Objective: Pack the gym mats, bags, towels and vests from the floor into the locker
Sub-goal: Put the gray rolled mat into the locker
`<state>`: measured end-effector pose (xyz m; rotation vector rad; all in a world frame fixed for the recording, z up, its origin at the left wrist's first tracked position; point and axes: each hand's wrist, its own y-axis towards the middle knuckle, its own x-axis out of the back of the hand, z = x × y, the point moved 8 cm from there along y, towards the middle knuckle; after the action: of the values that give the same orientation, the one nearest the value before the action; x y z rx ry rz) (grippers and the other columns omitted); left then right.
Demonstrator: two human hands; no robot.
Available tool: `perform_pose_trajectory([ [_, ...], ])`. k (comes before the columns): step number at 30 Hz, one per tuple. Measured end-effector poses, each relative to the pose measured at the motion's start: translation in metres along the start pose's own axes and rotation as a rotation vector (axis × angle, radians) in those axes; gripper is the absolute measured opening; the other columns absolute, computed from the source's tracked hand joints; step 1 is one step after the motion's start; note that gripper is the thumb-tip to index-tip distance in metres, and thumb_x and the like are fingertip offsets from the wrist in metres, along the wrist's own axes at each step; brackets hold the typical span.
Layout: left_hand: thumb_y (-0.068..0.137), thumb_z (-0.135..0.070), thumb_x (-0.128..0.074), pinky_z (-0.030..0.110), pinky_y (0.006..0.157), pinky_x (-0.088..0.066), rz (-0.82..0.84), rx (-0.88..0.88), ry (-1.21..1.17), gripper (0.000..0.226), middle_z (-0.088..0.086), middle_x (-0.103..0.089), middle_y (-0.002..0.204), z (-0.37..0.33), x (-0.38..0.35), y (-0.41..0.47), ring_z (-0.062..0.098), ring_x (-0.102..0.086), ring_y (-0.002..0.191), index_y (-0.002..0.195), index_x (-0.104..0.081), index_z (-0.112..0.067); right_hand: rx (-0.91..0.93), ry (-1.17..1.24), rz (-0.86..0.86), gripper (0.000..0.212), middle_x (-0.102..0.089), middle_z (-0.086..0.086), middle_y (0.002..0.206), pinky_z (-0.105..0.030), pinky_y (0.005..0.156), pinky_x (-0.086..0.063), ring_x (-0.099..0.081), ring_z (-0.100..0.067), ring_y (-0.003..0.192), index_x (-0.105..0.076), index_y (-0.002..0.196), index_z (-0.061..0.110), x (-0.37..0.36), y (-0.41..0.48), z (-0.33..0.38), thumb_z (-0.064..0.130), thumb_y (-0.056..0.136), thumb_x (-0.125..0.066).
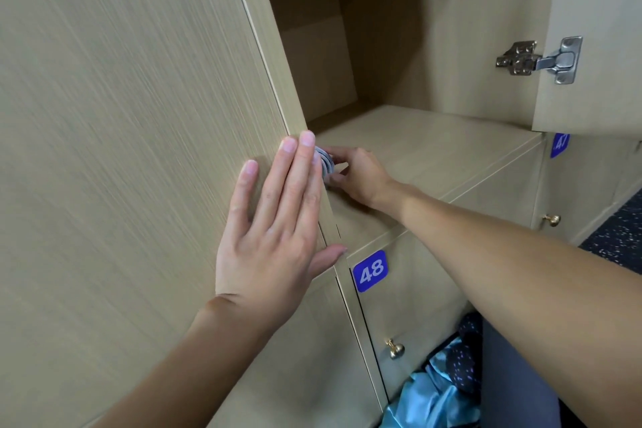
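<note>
Fabric (424, 396) below left hand (274, 229); right hand (361, 177) grips knob (325, 164).

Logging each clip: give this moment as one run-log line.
left hand: flat on door panel | right hand: grips grey knob | locker: open | blue cloth: not packed

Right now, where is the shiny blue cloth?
In the head view the shiny blue cloth lies at the bottom edge, right of centre, at the foot of the lockers, just below the brass knob of door 48.

Grey ridged item (324, 165): mostly hidden behind left hand (274, 236), unidentifiable; blue fabric (430, 396): cut by bottom edge
</note>
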<state>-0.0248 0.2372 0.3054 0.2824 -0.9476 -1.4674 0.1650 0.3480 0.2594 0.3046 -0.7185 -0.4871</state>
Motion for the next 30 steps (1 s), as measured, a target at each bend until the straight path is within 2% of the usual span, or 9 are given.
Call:
perform_pose_trajectory([
  [2,0.082,-0.07,-0.061,0.046,0.125,-0.005,0.01,-0.004,-0.018,0.112,0.016,-0.015,0.165,0.0,0.001,0.0,0.025,-0.014,0.153,0.155,-0.021,0.005,-0.015,-0.001,0.024,0.049,-0.067,0.003,0.115,-0.022,0.086,-0.047,-0.062,-0.012,0.088,-0.06,0.134,0.028,0.005,-0.019,0.004,0.014,0.088,-0.069],
  [7,0.079,-0.059,-0.068,0.048,0.124,0.0,0.051,-0.008,-0.164,0.103,0.013,-0.023,0.164,-0.016,0.005,-0.001,0.035,-0.008,0.152,0.153,-0.027,0.001,-0.116,0.005,0.013,0.053,-0.066,-0.006,0.119,-0.033,0.098,-0.049,-0.065,-0.021,0.102,-0.055,0.139,0.016,0.027,-0.087,0.001,0.019,0.089,-0.071],
  [11,0.084,-0.031,-0.063,0.055,0.117,-0.026,-0.053,-0.082,-0.567,0.058,0.016,-0.052,0.145,-0.06,0.021,-0.008,0.034,-0.043,0.14,0.135,-0.056,-0.005,-0.132,-0.025,-0.118,0.039,-0.064,-0.008,0.117,-0.036,0.1,-0.047,-0.062,-0.022,0.109,-0.063,0.124,0.009,0.054,-0.175,-0.014,0.011,0.085,-0.07],
  [13,0.086,-0.025,-0.058,0.043,0.102,-0.041,-0.038,-0.178,-0.839,0.042,0.012,-0.063,0.127,-0.095,0.026,-0.016,0.032,-0.06,0.119,0.123,-0.064,-0.007,-0.269,-0.074,-0.162,0.038,-0.064,-0.007,0.115,-0.039,0.1,-0.045,-0.059,-0.022,0.108,-0.062,0.125,0.012,0.064,-0.228,-0.037,0.013,0.088,-0.069],
  [15,0.089,-0.024,-0.057,0.035,0.09,-0.045,0.151,-0.192,-1.089,0.034,0.008,-0.067,0.112,-0.131,0.024,-0.026,0.03,-0.065,0.104,0.118,-0.066,-0.009,-0.465,-0.149,-0.16,0.04,-0.063,-0.005,0.117,-0.044,0.1,-0.044,-0.057,-0.023,0.112,-0.06,0.128,0.016,0.066,-0.286,-0.068,0.023,0.089,-0.068],
  [20,0.093,-0.041,-0.06,0.039,0.092,-0.047,0.743,-0.212,-1.245,0.047,0.002,-0.061,0.125,-0.231,0.0,-0.086,0.026,-0.058,0.115,0.136,-0.048,-0.024,-0.854,-0.14,-0.047,0.064,-0.052,-0.007,0.122,-0.039,0.095,-0.047,-0.052,-0.025,0.115,-0.048,0.134,0.018,0.036,-0.416,-0.128,0.047,0.083,-0.073],
  [23,0.09,-0.049,-0.062,0.043,0.096,-0.048,0.94,-0.199,-1.315,0.065,0.006,-0.058,0.13,-0.278,-0.011,-0.13,0.029,-0.058,0.118,0.146,-0.033,-0.034,-0.946,0.027,-0.041,0.062,-0.052,-0.003,0.115,-0.017,0.081,-0.046,-0.054,-0.014,0.101,-0.046,0.131,0.016,0.01,-0.459,-0.131,0.034,0.082,-0.078],
  [26,0.087,-0.05,-0.067,0.041,0.102,-0.045,1.101,-0.21,-1.375,0.081,0.012,-0.055,0.131,-0.311,-0.016,-0.17,0.031,-0.054,0.123,0.153,-0.021,-0.041,-0.982,0.11,-0.077,0.074,-0.059,-0.003,0.124,-0.031,0.091,-0.052,-0.06,-0.018,0.11,-0.039,0.138,0.019,-0.012,-0.483,-0.135,0.033,0.078,-0.081],
  [30,0.084,-0.044,-0.073,0.036,0.106,-0.041,1.145,-0.136,-1.448,0.089,0.014,-0.048,0.131,-0.327,-0.021,-0.188,0.03,-0.05,0.127,0.154,-0.019,-0.046,-1.015,0.21,-0.132,0.08,-0.06,0.004,0.116,-0.023,0.08,-0.049,-0.058,-0.014,0.103,-0.032,0.141,0.019,-0.028,-0.494,-0.135,0.028,0.079,-0.082],
])
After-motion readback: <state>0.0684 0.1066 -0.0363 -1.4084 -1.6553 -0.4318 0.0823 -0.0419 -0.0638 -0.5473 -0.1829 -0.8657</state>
